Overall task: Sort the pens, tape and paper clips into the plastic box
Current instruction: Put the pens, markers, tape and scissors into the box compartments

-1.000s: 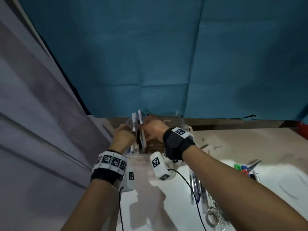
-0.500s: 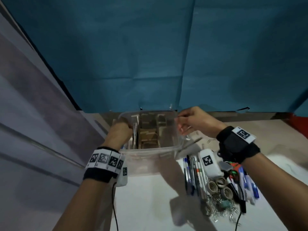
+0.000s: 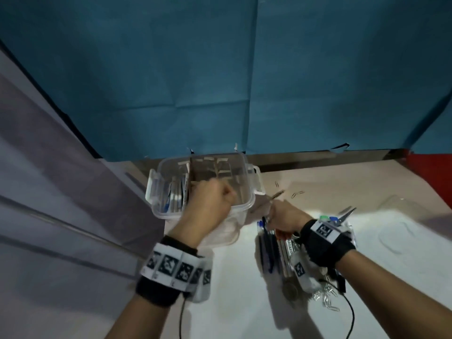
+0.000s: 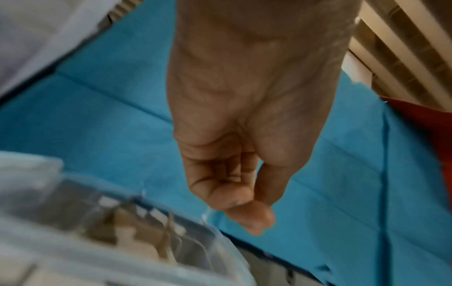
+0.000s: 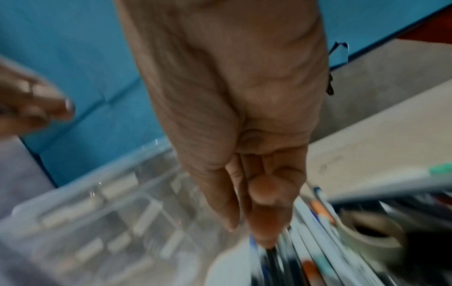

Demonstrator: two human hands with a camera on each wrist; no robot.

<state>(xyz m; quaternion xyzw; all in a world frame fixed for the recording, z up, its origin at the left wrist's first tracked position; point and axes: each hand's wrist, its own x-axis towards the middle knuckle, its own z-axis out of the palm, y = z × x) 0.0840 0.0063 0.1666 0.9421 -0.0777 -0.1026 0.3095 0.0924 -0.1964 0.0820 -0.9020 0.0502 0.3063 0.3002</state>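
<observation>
The clear plastic box (image 3: 156,206) stands at the table's back left, with cardboard dividers inside and several pens (image 3: 176,196) in its left compartment. My left hand (image 3: 211,199) hovers over the box's front rim with fingers curled and nothing in them (image 4: 232,183). To the box's right lies a pile of pens (image 3: 269,248). My right hand (image 3: 281,216) reaches down to it, its straight fingertips (image 5: 264,232) touching the pens. A tape roll (image 5: 367,232) and a heap of paper clips (image 3: 327,299) lie under my right wrist. The wrist views are blurred.
Loose paper clips (image 3: 297,194) and a thin brown stick (image 3: 276,195) lie behind the pile. Capped markers (image 3: 327,218) and metal scissors (image 3: 347,212) sit to its right. A clear plastic piece (image 3: 401,204) lies far right. A blue cloth hangs behind, a grey wall on the left.
My right hand left the box's right rim and dropped onto the pen pile. My left hand moved from the box's left side to above its front rim.
</observation>
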